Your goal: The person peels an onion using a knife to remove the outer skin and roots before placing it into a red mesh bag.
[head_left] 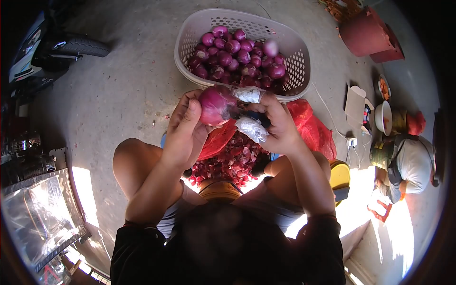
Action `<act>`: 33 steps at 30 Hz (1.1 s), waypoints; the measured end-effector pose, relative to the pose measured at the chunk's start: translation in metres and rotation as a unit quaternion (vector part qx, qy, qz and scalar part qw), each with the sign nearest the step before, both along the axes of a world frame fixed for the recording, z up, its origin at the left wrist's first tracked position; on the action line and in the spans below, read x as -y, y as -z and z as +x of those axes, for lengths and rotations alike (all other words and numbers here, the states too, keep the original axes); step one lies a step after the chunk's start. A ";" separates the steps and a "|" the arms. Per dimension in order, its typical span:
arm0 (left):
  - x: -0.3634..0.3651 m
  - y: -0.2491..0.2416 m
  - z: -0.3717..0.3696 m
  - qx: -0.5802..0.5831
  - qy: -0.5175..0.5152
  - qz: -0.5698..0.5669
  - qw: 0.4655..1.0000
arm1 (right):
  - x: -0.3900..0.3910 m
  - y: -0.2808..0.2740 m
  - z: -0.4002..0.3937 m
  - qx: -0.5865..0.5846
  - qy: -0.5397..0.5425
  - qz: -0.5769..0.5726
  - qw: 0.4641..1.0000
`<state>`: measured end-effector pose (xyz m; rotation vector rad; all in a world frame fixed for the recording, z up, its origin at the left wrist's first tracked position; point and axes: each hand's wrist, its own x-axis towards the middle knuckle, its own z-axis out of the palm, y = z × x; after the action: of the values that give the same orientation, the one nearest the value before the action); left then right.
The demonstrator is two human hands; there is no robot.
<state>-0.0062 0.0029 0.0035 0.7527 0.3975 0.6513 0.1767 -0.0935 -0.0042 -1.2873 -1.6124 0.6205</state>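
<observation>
My left hand (187,123) is wrapped round a large red onion (216,105) above the near rim of a basket. At the onion's right side is my right hand (277,121), its thumb and a finger covered in silvery wrapping (251,129). Those fingers are bent toward the onion's dark end; whether a small tool is between them cannot be made out. The pale perforated basket (183,42) holds several red onions (232,46). Below my hands lies a pile of red onion skins (231,162), beside a red mesh bag (311,128).
On the right sits another person (413,164), bent over, near white bowls (383,118) and a cardboard box (355,103). Red tubs (365,33) stand at the upper right. A motorbike wheel (78,45) is at the upper left, and a yellow stool (339,178) is beside my leg.
</observation>
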 end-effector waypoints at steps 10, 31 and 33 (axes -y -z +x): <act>-0.002 0.002 -0.002 0.023 0.000 0.048 0.999 | -0.008 -0.002 -0.006 -0.045 0.010 0.054 0.997; -0.002 -0.006 0.000 0.047 -0.004 -0.020 0.999 | -0.011 -0.005 -0.010 -0.058 0.016 0.086 0.995; -0.001 -0.004 0.000 0.025 -0.021 0.032 0.999 | -0.012 -0.004 -0.012 -0.058 0.031 0.088 0.994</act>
<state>-0.0062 0.0039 0.0071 0.7880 0.3483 0.7238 0.1647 -0.0811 0.0002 -1.1480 -1.4914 0.4937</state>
